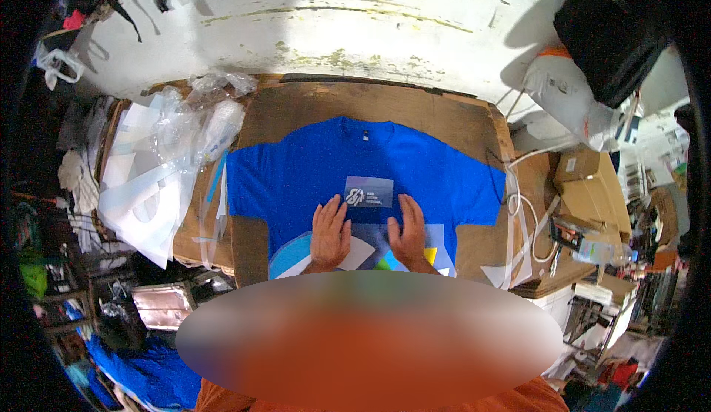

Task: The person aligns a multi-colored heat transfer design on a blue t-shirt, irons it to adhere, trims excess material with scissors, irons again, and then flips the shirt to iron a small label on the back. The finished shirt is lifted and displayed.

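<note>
A blue T-shirt [311, 162] lies spread on a brown table, its collar towards the wall. On its chest rests a small rectangular transfer film [369, 184] with a white printed logo and lettering. My left hand [331, 231] lies palm down by the film's lower left corner, holding nothing. On the other side, my right hand [410, 231] is near the lower right corner, thumb apart from the fingers. Below the small film, partly under my hands, is a larger printed film sheet [436, 237] with coloured shapes. Its lower part is hidden by a blurred area.
White sheets [144, 189] and clear plastic wrap [222, 126] lie on the table's left side. A white cable [536, 234] loops at the right, near a cardboard box [591, 195] and a plastic bottle [602, 252]. The wall [355, 34] stands behind the table.
</note>
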`<act>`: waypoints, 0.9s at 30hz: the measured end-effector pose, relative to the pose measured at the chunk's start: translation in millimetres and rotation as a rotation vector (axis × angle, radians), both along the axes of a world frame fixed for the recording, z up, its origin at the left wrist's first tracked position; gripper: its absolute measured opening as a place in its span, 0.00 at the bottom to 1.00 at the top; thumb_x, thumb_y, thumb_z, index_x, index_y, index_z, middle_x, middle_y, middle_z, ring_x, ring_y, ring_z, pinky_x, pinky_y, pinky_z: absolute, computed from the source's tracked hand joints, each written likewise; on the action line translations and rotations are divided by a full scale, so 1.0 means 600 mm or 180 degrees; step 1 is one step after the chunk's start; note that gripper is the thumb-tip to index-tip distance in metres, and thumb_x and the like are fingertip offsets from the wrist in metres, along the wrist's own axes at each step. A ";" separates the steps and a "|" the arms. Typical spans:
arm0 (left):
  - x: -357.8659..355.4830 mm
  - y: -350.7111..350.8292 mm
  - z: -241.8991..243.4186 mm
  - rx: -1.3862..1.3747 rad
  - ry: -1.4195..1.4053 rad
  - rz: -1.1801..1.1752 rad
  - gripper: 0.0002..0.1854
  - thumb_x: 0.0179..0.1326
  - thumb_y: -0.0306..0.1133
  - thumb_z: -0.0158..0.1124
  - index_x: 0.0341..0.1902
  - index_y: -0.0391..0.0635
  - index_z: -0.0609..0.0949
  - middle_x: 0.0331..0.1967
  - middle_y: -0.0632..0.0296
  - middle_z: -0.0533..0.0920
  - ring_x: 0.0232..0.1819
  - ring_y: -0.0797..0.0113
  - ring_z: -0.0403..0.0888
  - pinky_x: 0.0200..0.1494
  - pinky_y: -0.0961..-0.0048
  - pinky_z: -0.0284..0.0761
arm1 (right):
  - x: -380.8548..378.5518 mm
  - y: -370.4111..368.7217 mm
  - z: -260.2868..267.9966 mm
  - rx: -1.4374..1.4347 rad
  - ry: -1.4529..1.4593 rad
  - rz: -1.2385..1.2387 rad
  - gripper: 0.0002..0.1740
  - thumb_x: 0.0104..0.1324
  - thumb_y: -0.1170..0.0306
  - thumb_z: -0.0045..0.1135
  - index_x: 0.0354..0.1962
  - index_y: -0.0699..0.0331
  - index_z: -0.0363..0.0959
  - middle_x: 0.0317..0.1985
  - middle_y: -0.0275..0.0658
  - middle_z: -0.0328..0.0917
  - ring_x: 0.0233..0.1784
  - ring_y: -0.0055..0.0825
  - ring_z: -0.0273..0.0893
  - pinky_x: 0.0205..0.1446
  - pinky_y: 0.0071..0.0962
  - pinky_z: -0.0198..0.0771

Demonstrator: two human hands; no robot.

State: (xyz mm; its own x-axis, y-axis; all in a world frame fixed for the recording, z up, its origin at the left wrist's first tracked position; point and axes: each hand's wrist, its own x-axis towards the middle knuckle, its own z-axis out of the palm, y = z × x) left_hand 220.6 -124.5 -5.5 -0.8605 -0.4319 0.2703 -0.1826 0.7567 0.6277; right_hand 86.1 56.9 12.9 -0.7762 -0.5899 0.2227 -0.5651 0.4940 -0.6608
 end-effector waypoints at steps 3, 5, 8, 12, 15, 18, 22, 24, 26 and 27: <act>-0.002 0.010 0.005 0.0234 0.0102 0.0224 0.27 0.68 0.29 0.60 0.71 0.37 0.73 0.75 0.43 0.68 0.80 0.44 0.59 0.80 0.40 0.51 | -0.057 0.009 0.021 0.0060 0.0132 0.0336 0.34 0.70 0.66 0.56 0.70 0.72 0.63 0.72 0.57 0.65 0.77 0.59 0.60 0.81 0.52 0.53; -0.021 0.045 0.011 -0.0077 -0.0153 0.0195 0.27 0.69 0.31 0.59 0.70 0.34 0.72 0.76 0.42 0.66 0.81 0.43 0.58 0.80 0.41 0.50 | -0.115 -0.004 0.037 0.0415 0.0587 0.1058 0.35 0.71 0.66 0.56 0.71 0.73 0.62 0.73 0.57 0.65 0.79 0.57 0.59 0.82 0.51 0.52; -0.065 0.104 0.013 -0.0259 -0.0281 0.0438 0.27 0.71 0.33 0.57 0.70 0.32 0.72 0.76 0.40 0.65 0.82 0.42 0.55 0.81 0.42 0.48 | -0.184 -0.062 0.044 0.0519 0.0592 0.2235 0.36 0.73 0.63 0.52 0.72 0.74 0.58 0.75 0.56 0.61 0.82 0.51 0.54 0.85 0.48 0.47; -0.103 0.133 0.008 -0.0400 -0.0543 0.0641 0.28 0.71 0.36 0.55 0.70 0.31 0.72 0.76 0.39 0.65 0.81 0.43 0.55 0.82 0.44 0.48 | -0.243 -0.142 0.035 0.0682 0.1003 0.3642 0.37 0.75 0.58 0.48 0.73 0.74 0.56 0.78 0.54 0.57 0.84 0.47 0.51 0.86 0.45 0.45; -0.107 0.137 0.006 -0.0530 -0.0794 0.0643 0.29 0.71 0.38 0.55 0.69 0.30 0.72 0.75 0.39 0.66 0.80 0.42 0.58 0.82 0.45 0.50 | -0.257 -0.171 0.025 0.0695 0.1131 0.4224 0.39 0.75 0.55 0.49 0.74 0.72 0.55 0.78 0.53 0.56 0.84 0.46 0.52 0.86 0.43 0.46; -0.111 0.135 0.005 -0.0581 -0.0803 0.0683 0.29 0.70 0.38 0.56 0.69 0.30 0.72 0.74 0.39 0.67 0.79 0.42 0.60 0.81 0.46 0.52 | -0.275 -0.191 0.019 0.0680 0.1175 0.4514 0.40 0.75 0.54 0.50 0.75 0.71 0.55 0.79 0.53 0.56 0.84 0.45 0.52 0.86 0.44 0.46; -0.113 0.135 0.008 -0.0521 -0.0814 0.0729 0.29 0.69 0.38 0.58 0.68 0.31 0.73 0.73 0.39 0.68 0.78 0.42 0.61 0.81 0.46 0.54 | -0.294 -0.202 0.017 0.0688 0.1167 0.4793 0.41 0.75 0.52 0.50 0.75 0.71 0.54 0.79 0.53 0.55 0.84 0.46 0.51 0.86 0.45 0.45; -0.112 0.135 0.010 -0.0523 -0.0720 0.0737 0.29 0.68 0.38 0.58 0.68 0.31 0.73 0.73 0.39 0.68 0.78 0.42 0.61 0.81 0.46 0.55 | -0.298 -0.204 0.016 0.0710 0.1180 0.4857 0.42 0.75 0.50 0.50 0.75 0.71 0.54 0.79 0.54 0.54 0.84 0.46 0.51 0.87 0.45 0.44; -0.111 0.137 0.012 -0.0502 -0.0701 0.0745 0.29 0.68 0.37 0.59 0.68 0.31 0.73 0.73 0.40 0.68 0.78 0.42 0.61 0.81 0.46 0.55 | -0.298 -0.205 0.017 0.0754 0.1214 0.4866 0.43 0.75 0.49 0.49 0.75 0.71 0.53 0.79 0.54 0.54 0.84 0.46 0.50 0.87 0.45 0.43; -0.110 0.137 0.013 -0.0497 -0.0699 0.0746 0.29 0.68 0.37 0.59 0.68 0.31 0.73 0.73 0.40 0.68 0.78 0.42 0.61 0.80 0.46 0.55 | -0.298 -0.205 0.018 0.0746 0.1229 0.4869 0.43 0.75 0.49 0.49 0.75 0.71 0.53 0.80 0.54 0.53 0.84 0.46 0.50 0.87 0.45 0.43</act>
State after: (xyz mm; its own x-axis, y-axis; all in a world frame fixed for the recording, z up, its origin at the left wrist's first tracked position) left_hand 154.3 -42.3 2.3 -0.7878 -0.5925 0.1681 -0.4804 0.7620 0.4342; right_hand -92.9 -65.9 23.4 0.6317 -0.7733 0.0533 -0.7098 -0.6047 -0.3612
